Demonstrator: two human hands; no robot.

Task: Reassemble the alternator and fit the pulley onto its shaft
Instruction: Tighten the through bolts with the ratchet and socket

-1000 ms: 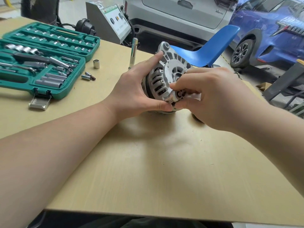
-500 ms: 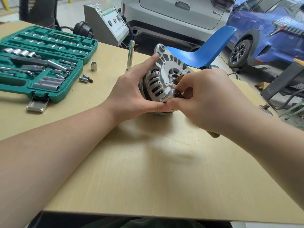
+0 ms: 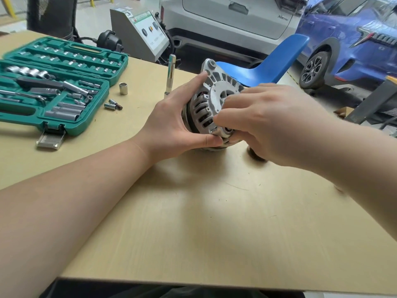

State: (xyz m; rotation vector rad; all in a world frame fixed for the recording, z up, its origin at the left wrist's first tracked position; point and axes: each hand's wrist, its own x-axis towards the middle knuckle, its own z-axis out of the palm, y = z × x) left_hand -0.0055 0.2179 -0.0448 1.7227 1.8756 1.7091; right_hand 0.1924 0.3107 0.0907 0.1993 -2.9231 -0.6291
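Right of the green socket case (image 3: 64, 125), the alternator (image 3: 206, 108) stands on edge, left hand (image 3: 171, 125) curled around its housing rim. Right hand (image 3: 268, 121) pinches a small fitting at its lower lug. Judged heavy, rigid; grip the rim.

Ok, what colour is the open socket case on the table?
Teal green socket case, with silver tools inside; the head view shows it clearly.

Cars (image 3: 225, 22), blue chair (image 3: 268, 67), perhaps garage.

txt: white car (image 3: 236, 22) tailgate badge, blurred, unreadable | machine panel (image 3: 148, 29) print too small
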